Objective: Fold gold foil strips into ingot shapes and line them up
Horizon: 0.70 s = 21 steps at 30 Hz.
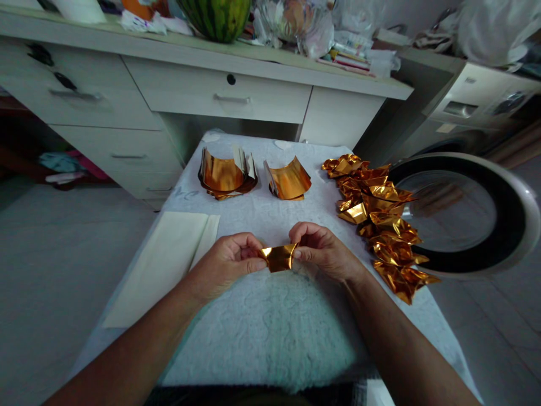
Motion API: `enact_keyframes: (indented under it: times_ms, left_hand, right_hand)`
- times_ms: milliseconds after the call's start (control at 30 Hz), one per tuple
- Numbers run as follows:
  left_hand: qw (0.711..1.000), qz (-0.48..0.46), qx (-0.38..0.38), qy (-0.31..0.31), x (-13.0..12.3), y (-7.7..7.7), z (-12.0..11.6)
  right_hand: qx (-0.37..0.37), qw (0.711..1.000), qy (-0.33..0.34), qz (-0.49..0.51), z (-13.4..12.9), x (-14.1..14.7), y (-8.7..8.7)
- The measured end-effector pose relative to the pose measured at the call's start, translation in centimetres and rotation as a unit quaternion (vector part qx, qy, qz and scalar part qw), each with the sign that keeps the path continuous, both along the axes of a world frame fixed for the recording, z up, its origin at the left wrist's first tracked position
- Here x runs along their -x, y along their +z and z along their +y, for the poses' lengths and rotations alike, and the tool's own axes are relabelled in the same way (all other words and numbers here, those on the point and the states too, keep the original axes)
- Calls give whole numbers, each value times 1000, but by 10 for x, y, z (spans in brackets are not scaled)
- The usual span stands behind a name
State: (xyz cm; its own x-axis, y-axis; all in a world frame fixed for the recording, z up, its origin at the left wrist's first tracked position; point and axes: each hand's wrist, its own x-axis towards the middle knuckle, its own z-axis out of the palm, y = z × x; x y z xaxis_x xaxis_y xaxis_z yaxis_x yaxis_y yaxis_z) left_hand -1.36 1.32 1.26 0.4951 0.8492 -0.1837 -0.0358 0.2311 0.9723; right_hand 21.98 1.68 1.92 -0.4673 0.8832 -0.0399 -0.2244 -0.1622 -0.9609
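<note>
Currently, my left grip and right grip pinch opposite ends of a part-folded gold piece over the counter; folded gold shapes at right look done, curved sheets beyond seemingly unworked.

Between the front and far edges of a pale, cloth-covered table, the left hand and right hand pinch opposite ends of a small, shiny gold foil piece. A thick stack of curved gold foil sheets sits near the far left corner, folded gold foil shapes line the right edge, and flat cream paper lies along the left.
</note>
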Motion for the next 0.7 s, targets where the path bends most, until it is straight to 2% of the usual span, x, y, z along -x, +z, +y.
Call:
enact_keyframes:
  times_ms: [100, 200, 300, 433, 533, 600, 700]
  left_hand:
    - [987, 72, -140, 33, -1, 0, -1]
    - [924, 182, -328, 76, -1, 1, -2]
    - [867, 234, -432, 81, -2, -1, -3]
    - [831, 273, -482, 57, -4, -6, -6]
    - [817, 295, -494, 39, -6, -5, -8]
    - [823, 288, -488, 33, -7, -2, -10]
    - [851, 266, -451, 29, -8, 4, -13]
  right_hand:
    - [2, 1000, -2, -3, 1, -3, -1]
    - [5, 999, -43, -16, 2, -5, -2]
    - [-8, 994, -97, -52, 1, -1, -1]
    - [-13, 985, -94, -141, 0, 8, 0]
    - [-35, 974, -113, -191, 0, 12, -4]
    - [-54, 965, -133, -220, 0, 14, -7]
    - [-81, 950, -157, -258, -1, 17, -9]
